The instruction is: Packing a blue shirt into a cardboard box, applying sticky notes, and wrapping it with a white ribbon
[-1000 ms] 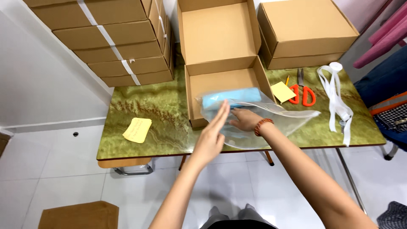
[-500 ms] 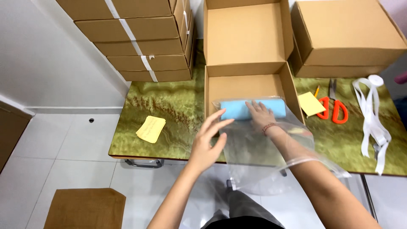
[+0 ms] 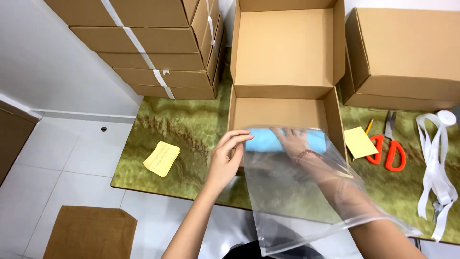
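A: Head view, centre of the frame: the right hand [image 3: 292, 141] is sleeved deep inside a clear plastic bag [image 3: 306, 192], palm flat and fingers spread on a light blue roll [image 3: 268, 140] that lies in the open cardboard box [image 3: 287, 112].

B: And the left hand [image 3: 225, 158]?

A: Pinching the bag's upper left corner, thumb and fingers closed on the film just at the box's front wall. The right is a pressing grip, not a closed one (whether the fingers curl round the roll, I cannot tell).

B: So the step?

A: Looks like bagging the roll. I'd judge the next move needs the left to hold the mouth wide while the right settles the roll.

B: Surroundings?

A: Orange scissors [image 3: 388, 148] and white straps [image 3: 433, 168] at right, yellow notes [image 3: 162, 158] left on the green surface [image 3: 187, 129].
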